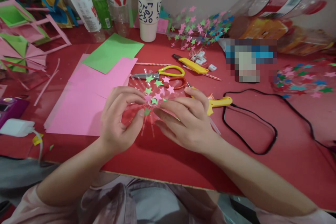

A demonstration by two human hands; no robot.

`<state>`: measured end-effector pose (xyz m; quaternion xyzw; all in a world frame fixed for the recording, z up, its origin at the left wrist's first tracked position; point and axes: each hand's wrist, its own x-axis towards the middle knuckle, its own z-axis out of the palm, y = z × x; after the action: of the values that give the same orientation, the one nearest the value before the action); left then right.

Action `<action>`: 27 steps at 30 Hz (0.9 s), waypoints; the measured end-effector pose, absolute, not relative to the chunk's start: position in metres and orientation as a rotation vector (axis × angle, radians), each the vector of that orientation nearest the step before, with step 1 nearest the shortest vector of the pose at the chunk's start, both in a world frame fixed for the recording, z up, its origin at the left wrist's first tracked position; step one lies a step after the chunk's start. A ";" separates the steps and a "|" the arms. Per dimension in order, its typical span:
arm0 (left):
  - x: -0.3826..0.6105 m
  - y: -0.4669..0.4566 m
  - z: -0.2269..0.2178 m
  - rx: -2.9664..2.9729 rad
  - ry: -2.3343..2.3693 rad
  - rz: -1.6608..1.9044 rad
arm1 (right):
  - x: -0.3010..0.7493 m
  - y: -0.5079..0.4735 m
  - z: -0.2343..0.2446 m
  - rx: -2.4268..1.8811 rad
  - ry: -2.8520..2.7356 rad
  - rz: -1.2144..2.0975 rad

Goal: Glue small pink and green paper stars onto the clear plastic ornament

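Observation:
An ornament of clear strips with pink and green paper stars (158,97) fans out in front of me, above the red table. My left hand (119,119) curls at its left side, thumb and fingertips closed on its edge. My right hand (187,117) pinches the ornament's near-right part, and its fingers hide some of the strips. Just beyond, scissors with yellow handles (172,71) lie partly behind the stars, beside an orange-red handle loop (180,83). A yellow-handled tool (220,102) pokes out behind my right hand.
Pink paper sheets (78,101) and a green sheet (112,54) lie left. Bottles (81,7) and a white tumbler (149,10) stand at the back. A yellow comb-like tool (194,65), star clusters (202,28) and a black cable (275,133) are right. A white charger (17,127) sits left.

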<state>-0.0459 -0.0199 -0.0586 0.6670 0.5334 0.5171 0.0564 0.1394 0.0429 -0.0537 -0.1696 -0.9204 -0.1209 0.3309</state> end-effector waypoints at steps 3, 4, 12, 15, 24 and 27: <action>-0.046 -0.020 -0.060 2.031 1.604 1.567 | 0.139 0.043 -0.058 -0.409 -2.362 -0.293; -0.046 -0.020 -0.060 2.032 1.598 1.567 | 0.138 0.043 -0.059 -0.395 -2.347 -0.285; -0.046 -0.020 -0.060 2.032 1.599 1.548 | 0.140 0.041 -0.052 -0.462 -2.363 -0.339; -0.048 -0.020 -0.061 2.055 1.602 1.552 | 0.144 0.043 -0.047 -0.466 -2.340 -0.278; -0.050 -0.017 -0.061 2.402 1.712 1.469 | 0.151 0.050 -0.042 -0.580 -2.248 -0.159; -0.049 -0.017 -0.062 2.516 1.722 1.455 | 0.148 0.049 -0.047 -0.546 -2.346 -0.148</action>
<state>-0.0489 -0.0171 -0.0624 0.7395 0.5063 0.4276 -0.1179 0.1476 0.0493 -0.0472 -0.2114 -0.9085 -0.0573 0.3560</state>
